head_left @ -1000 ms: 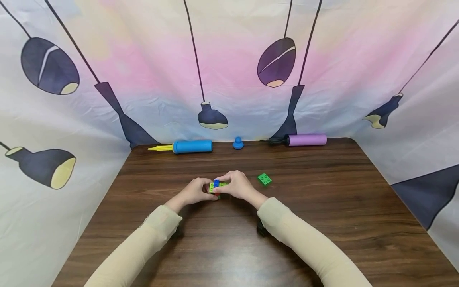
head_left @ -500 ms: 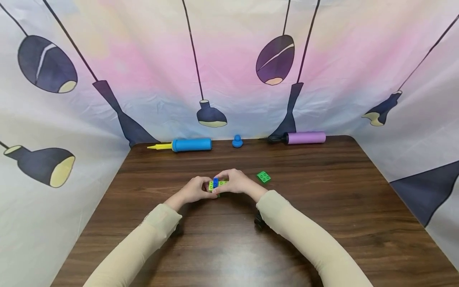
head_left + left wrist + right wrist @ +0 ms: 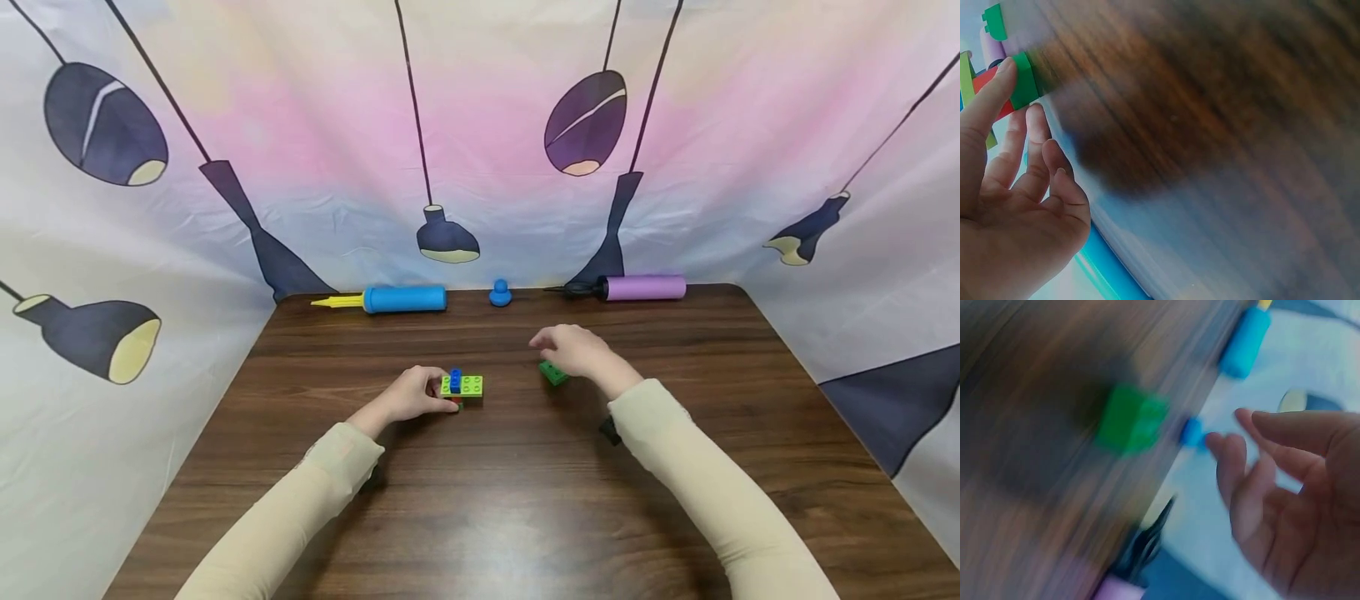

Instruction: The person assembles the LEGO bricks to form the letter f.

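My left hand [image 3: 412, 393] pinches a small stack of toy building bricks near the table's middle. On top of the stack is a blue brick [image 3: 455, 381], set across a lime-green brick [image 3: 472, 386]. Below them, the left wrist view shows a red brick [image 3: 1005, 109] and a green brick [image 3: 1024, 84], with the thumb on the near side. My right hand [image 3: 576, 350] hovers beside and partly over a loose green brick [image 3: 553, 374]. Its fingers are loosely bent and hold nothing. In the right wrist view that green brick [image 3: 1127, 419] is blurred and apart from the fingers.
Along the table's back edge lie a blue hand pump [image 3: 405, 299] with a yellow nozzle, a small blue knob-shaped object [image 3: 500, 293] and a purple hand pump [image 3: 645, 288]. Behind them hangs a cloth [image 3: 337, 125] printed with lamps. Wooden tabletop [image 3: 480, 500] extends in front.
My right hand has let go of the brick stack and moved right to the loose green brick. The left hand stays on the stack, where the lime-green brick now shows fully.
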`<state>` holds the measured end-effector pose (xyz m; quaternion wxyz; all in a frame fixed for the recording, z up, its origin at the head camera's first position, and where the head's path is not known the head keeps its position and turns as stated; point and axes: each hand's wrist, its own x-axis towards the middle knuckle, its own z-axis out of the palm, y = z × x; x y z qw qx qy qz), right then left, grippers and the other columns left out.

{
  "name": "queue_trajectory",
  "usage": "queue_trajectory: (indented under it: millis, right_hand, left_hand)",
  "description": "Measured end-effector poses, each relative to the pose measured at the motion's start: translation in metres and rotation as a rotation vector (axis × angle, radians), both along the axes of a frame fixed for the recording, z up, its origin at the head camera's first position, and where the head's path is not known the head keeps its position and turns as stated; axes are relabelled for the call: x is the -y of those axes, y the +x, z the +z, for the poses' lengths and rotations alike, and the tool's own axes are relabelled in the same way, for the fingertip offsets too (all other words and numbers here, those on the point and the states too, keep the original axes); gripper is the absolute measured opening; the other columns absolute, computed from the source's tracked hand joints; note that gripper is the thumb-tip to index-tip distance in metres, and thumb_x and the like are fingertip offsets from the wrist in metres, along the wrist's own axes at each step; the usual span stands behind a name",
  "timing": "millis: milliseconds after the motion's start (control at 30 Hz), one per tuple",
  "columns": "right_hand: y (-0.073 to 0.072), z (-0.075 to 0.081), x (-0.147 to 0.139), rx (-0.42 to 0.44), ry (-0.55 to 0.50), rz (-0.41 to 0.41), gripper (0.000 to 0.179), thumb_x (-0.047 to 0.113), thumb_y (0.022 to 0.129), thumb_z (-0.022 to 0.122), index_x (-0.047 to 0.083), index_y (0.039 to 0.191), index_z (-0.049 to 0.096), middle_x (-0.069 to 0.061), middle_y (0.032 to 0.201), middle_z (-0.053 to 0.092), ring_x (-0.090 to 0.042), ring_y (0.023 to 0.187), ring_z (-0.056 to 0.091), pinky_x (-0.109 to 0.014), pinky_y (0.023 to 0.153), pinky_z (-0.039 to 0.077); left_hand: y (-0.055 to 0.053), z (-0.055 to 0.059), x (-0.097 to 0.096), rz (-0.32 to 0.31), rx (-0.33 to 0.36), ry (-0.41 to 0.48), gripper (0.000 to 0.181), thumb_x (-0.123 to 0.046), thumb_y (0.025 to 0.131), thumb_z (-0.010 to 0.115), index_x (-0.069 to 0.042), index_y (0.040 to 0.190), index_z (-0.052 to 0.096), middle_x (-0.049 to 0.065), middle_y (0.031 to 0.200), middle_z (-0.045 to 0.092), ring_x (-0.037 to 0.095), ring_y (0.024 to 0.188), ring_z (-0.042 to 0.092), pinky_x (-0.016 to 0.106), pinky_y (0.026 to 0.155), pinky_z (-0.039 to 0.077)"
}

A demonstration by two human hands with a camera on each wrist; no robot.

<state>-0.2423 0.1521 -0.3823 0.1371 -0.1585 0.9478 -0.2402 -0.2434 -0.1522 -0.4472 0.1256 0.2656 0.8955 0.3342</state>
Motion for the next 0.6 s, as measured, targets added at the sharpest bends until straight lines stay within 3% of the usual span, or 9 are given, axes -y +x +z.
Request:
queue_trajectory:
  millis: [167, 333, 600]
  right_hand:
    - [-0.003, -0.017, -0.027, 0.01, 0.004, 0.009, 0.041, -0.005, 0.095, 0.044, 0.005, 0.133, 0.053, -0.019, 0.127, 0.056, -0.034, 0.119, 0.051, -0.049, 0.093, 0.042]
    - [-0.006, -0.034, -0.036, 0.002, 0.012, 0.004, 0.04, -0.001, 0.095, 0.052, 0.006, 0.134, 0.051, -0.018, 0.123, 0.058, -0.033, 0.115, 0.053, -0.049, 0.092, 0.043]
    - [-0.008, -0.038, -0.033, -0.021, -0.034, 0.155, 0.042, -0.003, 0.095, 0.053, 0.008, 0.136, 0.049, -0.01, 0.105, 0.064, -0.025, 0.098, 0.06, -0.042, 0.082, 0.047]
  left_hand:
    - [0.0, -0.001, 0.0, -0.005, -0.011, -0.003, 0.025, -0.021, 0.08, 0.081, -0.007, 0.087, 0.061, 0.0, 0.07, 0.053, 0.013, 0.06, 0.045, 0.027, 0.056, 0.039]
    - [0.0, -0.001, 0.001, -0.002, 0.001, -0.003, 0.025, -0.021, 0.08, 0.081, -0.007, 0.085, 0.06, 0.001, 0.07, 0.053, 0.013, 0.06, 0.045, 0.027, 0.056, 0.038]
    - [-0.001, 0.001, -0.001, -0.009, 0.002, 0.004, 0.025, -0.021, 0.08, 0.081, -0.007, 0.086, 0.061, 0.0, 0.07, 0.053, 0.013, 0.06, 0.046, 0.027, 0.057, 0.04]
